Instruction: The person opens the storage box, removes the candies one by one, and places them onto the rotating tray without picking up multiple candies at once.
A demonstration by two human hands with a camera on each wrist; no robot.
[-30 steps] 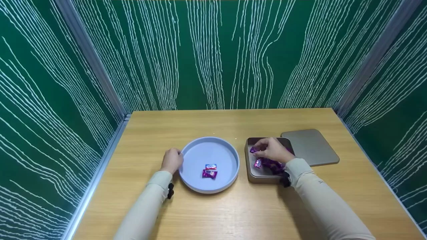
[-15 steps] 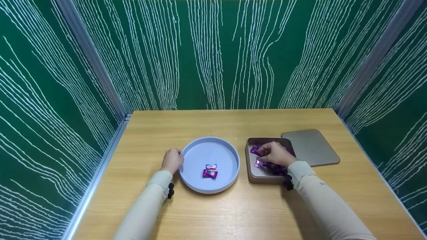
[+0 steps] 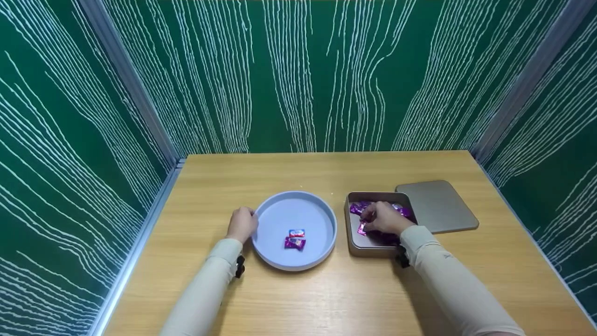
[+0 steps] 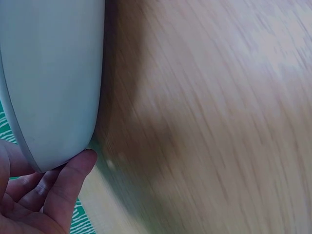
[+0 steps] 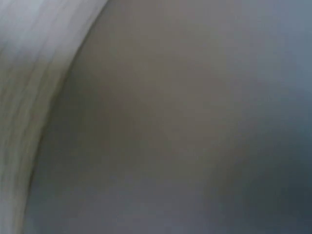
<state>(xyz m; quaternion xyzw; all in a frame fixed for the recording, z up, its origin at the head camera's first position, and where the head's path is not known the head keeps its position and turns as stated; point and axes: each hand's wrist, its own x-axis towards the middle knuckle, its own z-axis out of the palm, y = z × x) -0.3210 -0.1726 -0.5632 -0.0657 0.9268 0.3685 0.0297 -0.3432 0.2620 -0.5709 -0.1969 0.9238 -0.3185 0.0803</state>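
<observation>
The left hand [image 3: 242, 224] pinches the dish [image 3: 282, 214] at its nine o'clock rim; a careless tug could tilt it and slide the two sweets [image 3: 294, 243]. The right hand [image 3: 388, 218] curls its fingers at a pink sweet [image 3: 361, 229] toward the tin's [image 3: 371, 252] nine o'clock side; whether it grips, I cannot tell. A slack pinch could drop it onto the worktop [image 3: 343, 289].

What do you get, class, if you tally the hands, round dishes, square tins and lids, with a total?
Hands: 2 (left hand, right hand)
Round dish: 1
Square tin: 1
Lid: 1
Total: 5
</observation>
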